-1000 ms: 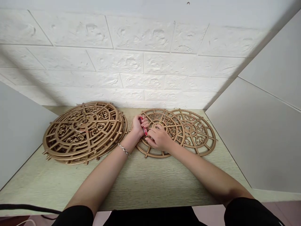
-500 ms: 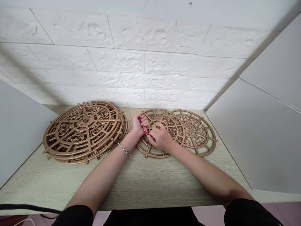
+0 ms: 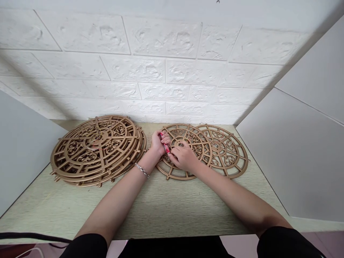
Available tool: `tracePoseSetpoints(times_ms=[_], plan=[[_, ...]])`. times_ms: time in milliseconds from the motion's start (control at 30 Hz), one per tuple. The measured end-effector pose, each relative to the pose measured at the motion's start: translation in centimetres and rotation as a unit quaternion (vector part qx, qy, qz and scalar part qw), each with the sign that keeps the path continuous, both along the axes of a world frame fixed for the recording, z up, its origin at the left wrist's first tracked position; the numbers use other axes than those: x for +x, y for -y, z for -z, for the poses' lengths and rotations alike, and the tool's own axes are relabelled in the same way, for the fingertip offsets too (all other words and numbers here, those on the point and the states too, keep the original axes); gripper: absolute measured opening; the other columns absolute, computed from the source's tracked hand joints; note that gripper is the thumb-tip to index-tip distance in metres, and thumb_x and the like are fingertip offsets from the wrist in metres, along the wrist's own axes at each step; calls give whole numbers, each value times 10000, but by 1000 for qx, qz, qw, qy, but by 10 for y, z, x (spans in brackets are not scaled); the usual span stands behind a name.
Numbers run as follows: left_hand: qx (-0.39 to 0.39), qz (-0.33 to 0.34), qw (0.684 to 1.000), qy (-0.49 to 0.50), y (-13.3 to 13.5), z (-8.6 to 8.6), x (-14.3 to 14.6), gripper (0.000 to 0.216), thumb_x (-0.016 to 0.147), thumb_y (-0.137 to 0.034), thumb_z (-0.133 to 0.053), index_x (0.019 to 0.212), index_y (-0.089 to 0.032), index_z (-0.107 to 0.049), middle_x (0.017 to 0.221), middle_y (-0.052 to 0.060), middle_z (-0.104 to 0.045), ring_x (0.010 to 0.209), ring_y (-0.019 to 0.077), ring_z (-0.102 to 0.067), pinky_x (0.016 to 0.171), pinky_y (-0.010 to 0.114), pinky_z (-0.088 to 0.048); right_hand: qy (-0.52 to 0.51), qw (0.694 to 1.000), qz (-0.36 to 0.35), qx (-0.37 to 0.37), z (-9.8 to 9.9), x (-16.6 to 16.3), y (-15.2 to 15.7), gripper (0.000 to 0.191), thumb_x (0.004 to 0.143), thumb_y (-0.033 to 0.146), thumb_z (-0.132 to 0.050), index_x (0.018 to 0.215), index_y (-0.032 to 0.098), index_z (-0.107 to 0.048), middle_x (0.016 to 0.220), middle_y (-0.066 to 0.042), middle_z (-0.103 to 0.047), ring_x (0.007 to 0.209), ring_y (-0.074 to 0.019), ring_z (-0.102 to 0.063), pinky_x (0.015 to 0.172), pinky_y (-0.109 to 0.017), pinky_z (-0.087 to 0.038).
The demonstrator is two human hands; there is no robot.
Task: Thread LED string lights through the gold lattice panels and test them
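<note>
My left hand [image 3: 158,144] is closed around a small red object [image 3: 164,145] over the left part of a gold openwork disc [image 3: 188,148] lying flat on the table. My right hand [image 3: 183,158] rests on the same disc, its fingers curled and pinching at the red object's lower end. A silver bracelet [image 3: 141,170] circles my left wrist. A second gold disc [image 3: 228,154] lies partly under the first, to its right.
A stack of larger gold openwork discs [image 3: 96,150] sits at the left of the pale wooden table [image 3: 161,208]. White brick wall [image 3: 161,71] behind, grey panels at both sides. A black cable [image 3: 32,237] runs along the front left edge.
Almost nothing; both hands stay together at the red object, with only slight finger shifts, and the view has nudged a little.
</note>
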State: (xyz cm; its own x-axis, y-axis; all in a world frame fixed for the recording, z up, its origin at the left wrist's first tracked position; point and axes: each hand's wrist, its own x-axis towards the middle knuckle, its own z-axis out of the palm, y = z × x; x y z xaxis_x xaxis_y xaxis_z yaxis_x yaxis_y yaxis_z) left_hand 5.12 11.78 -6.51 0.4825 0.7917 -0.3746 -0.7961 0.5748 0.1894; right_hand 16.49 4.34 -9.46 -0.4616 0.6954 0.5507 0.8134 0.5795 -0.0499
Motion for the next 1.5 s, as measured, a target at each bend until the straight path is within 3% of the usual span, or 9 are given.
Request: tracePoseSetpoints(times_ms=[333, 633, 1200, 1500], plan=[[7, 14, 1000, 7, 0, 2, -1, 184, 736, -123, -359, 574, -180, -295, 403, -83, -242, 242, 28, -242, 259, 127, -195, -19, 998, -5, -64, 0, 1, -1, 241, 870, 248, -375, 694, 160, -514, 687, -27, -591, 646, -131, -469, 877, -344, -283], [40, 36, 997, 46, -2, 5, -4, 159, 733, -122, -370, 592, -173, -318, 435, -70, -277, 279, 28, -275, 297, 126, -245, -15, 998, 11, -61, -2, 2, 0, 224, 879, 246, -378, 747, 162, -537, 737, -36, -606, 693, -145, -495, 932, -367, -247], [59, 80, 995, 19, 0, 4, -3, 158, 748, -233, -391, 607, -162, -375, 526, -27, -333, 369, 56, -338, 367, 172, -365, 7, 998, 34, -52, -2, 2, 1, 210, 881, 230, -384, 759, 161, -540, 756, -38, -600, 699, -150, -507, 942, -364, -233], [144, 145, 979, 5, 1, 1, -7, 248, 751, -371, -377, 609, -169, -384, 586, 3, -379, 447, 102, -403, 422, 237, -415, -2, 997, 63, -48, -2, 2, 2, 209, 887, 221, -381, 799, 147, -555, 771, -49, -625, 710, -161, -537, 934, -379, -237]])
